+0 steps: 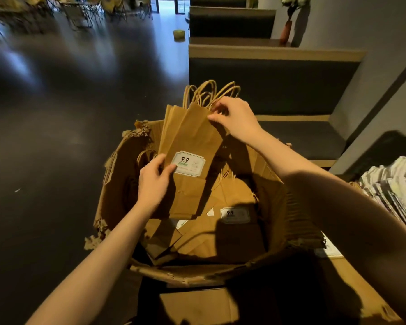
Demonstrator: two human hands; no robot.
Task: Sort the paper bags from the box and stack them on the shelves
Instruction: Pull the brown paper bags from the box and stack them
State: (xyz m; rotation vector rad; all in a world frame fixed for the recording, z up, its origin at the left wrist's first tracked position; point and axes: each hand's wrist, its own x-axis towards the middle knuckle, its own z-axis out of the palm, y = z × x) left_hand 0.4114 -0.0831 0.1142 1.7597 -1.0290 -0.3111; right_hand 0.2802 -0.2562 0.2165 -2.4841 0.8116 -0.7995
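A torn cardboard box (117, 184) is sitting nearest, its ragged rim open upward with loose paper bags (220, 233) lying flat inside; I cannot count them, though two show white labels. Above the box, both hands are holding up a fanned bundle of bags (190, 141), at least three by their edges. The left hand (154, 181) is gripping the bundle's lower left side, thumb pressing on the label (188, 163). The right hand (234, 119) is pinching the top edge near the looped handles (209, 92). To the right, a stack of pale printed bags (394, 193) is resting. Dark open floor (45, 127) is stretching left; stepped shelves (274, 55) are rising beyond the box, one vase (286, 31) standing far back.
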